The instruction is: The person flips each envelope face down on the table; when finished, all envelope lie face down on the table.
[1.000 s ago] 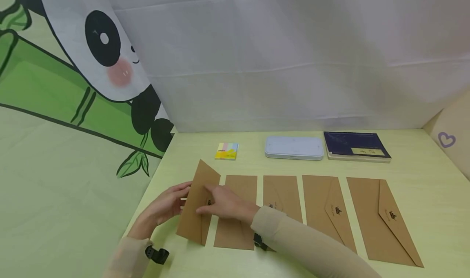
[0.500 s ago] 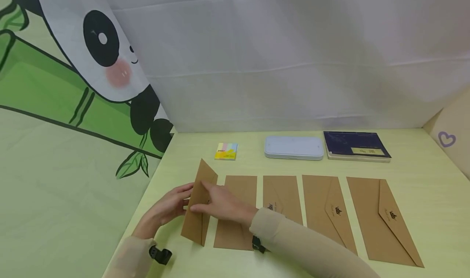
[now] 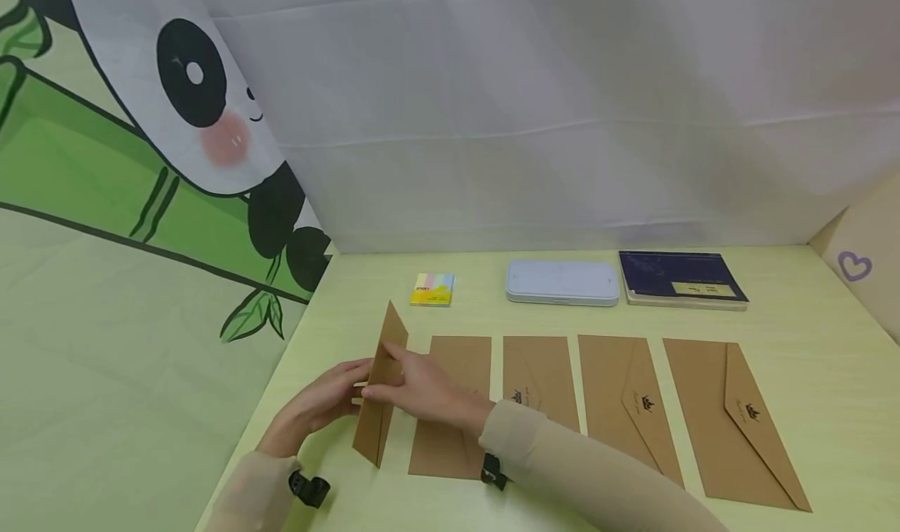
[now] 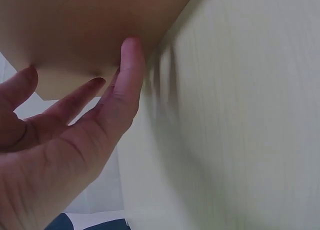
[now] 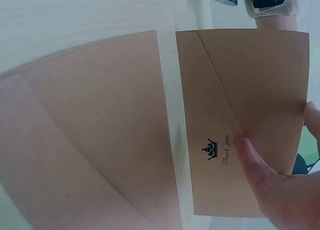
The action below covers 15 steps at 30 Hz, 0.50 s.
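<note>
A brown kraft envelope (image 3: 380, 407) stands tilted up at the left end of a row, its flap side facing right. The left hand (image 3: 319, 399) is behind it; in the left wrist view its spread fingertips touch the plain back. From the right, the right hand (image 3: 429, 387) reaches to the flap side with thumb and index finger extended. One of its fingertips (image 5: 243, 146) rests at the flap's edge beside a printed crown and "Thank you", and another (image 5: 311, 117) meets the envelope's rim. The remaining right fingers are hidden.
Several more kraft envelopes lie flat in the row, among them one under the right hand (image 3: 450, 454) and one at the far right (image 3: 710, 415). Behind them lie sticky notes (image 3: 432, 290), a pale flat tin case (image 3: 562, 283) and a dark blue notebook (image 3: 682, 276). White cloth (image 3: 527, 126) backs the table.
The left envelope has turned steeper, so its face shows narrower now. The left hand has shifted slightly right, and the right hand slightly left. The other things have stayed put.
</note>
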Each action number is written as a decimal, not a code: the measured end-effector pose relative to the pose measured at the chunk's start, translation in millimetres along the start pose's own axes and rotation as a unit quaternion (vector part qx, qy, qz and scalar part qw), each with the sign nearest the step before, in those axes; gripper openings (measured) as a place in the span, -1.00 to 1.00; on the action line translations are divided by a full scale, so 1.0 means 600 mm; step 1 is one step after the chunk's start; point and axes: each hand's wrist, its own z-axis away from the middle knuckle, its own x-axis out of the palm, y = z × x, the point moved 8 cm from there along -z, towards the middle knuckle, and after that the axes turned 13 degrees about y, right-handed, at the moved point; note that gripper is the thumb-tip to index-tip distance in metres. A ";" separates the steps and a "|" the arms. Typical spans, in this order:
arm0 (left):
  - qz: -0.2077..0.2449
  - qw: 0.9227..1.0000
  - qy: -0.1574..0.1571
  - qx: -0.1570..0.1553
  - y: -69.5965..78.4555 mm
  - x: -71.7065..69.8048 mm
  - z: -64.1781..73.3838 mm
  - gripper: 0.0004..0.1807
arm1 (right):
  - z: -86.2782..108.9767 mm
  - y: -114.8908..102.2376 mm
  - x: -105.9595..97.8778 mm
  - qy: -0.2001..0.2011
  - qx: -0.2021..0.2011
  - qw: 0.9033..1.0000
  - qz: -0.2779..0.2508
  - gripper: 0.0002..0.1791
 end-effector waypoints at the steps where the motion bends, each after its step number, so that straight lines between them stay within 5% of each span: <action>1: -0.002 1.000 -0.001 0.000 0.000 0.000 0.000 -0.30 | 0.001 0.000 0.000 -0.002 0.005 1.000 -0.007 -0.02; 8: -0.025 1.000 0.000 0.003 0.000 -0.002 -0.002 -0.28 | 0.003 -0.004 -0.003 0.007 0.020 0.999 -0.028 -0.03; 15: -0.035 0.999 0.011 0.016 0.005 -0.012 -0.004 -0.24 | 0.005 -0.016 -0.006 0.019 -0.007 0.998 -0.065 -0.09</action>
